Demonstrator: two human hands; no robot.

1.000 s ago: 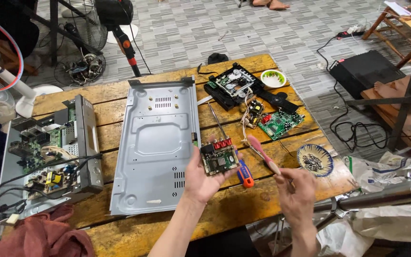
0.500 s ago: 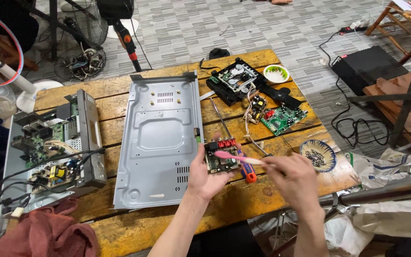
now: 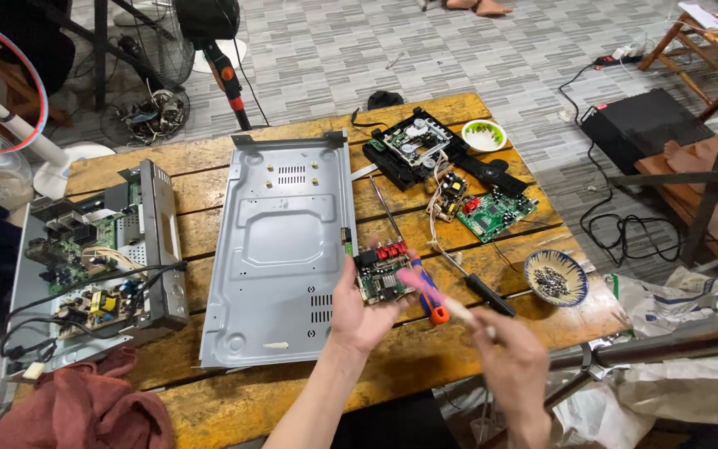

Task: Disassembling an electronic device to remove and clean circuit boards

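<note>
My left hand (image 3: 359, 312) holds a small green circuit board (image 3: 381, 274) with red connectors, just above the wooden table (image 3: 209, 154). My right hand (image 3: 515, 362) grips a pink-handled brush (image 3: 430, 291), blurred, its pink end over the board's lower edge. A blue and orange screwdriver (image 3: 428, 293) lies on the table under the brush. The grey metal chassis plate (image 3: 280, 249) lies flat immediately left of my left hand.
An opened device with boards and wires (image 3: 97, 258) sits at the table's left, a red cloth (image 3: 84, 407) below it. A black disc drive (image 3: 417, 145), a green board (image 3: 496, 212), a black-handled screwdriver (image 3: 475, 283), a bowl of screws (image 3: 554, 278) and a small dish (image 3: 484, 135) lie to the right.
My right hand has swung the brush from upright beside the board down across it. My left hand and the board stay in about the same place.
</note>
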